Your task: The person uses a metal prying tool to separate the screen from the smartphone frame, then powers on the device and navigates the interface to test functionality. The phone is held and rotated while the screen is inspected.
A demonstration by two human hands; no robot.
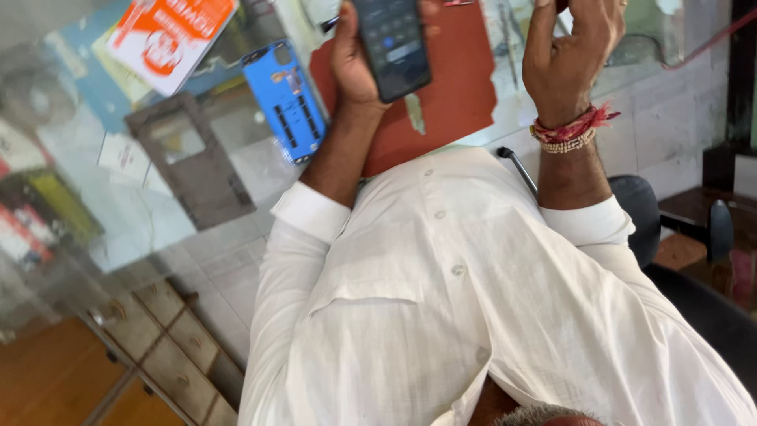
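My left hand [351, 59] is raised over the glass counter and grips a dark smartphone [392, 43] with its lit screen facing me. My right hand [564, 47] is up at the top edge beside the phone, about a hand's width to its right. Its fingers are curled and the fingertips are cut off by the frame; a small dark thing shows at them, but I cannot tell what it is. A red thread and a bead band [569, 132] circle that wrist. Both white shirt sleeves [311, 211] are rolled up to the forearm.
A red-brown mat [453, 95] lies on the glass counter [236, 170] under the hands. Left of it lie a blue phone cover [284, 101], a grey frame-shaped plate [189, 158] and an orange and white package [169, 35]. Wooden drawers [165, 347] stand lower left, a black chair [643, 213] right.
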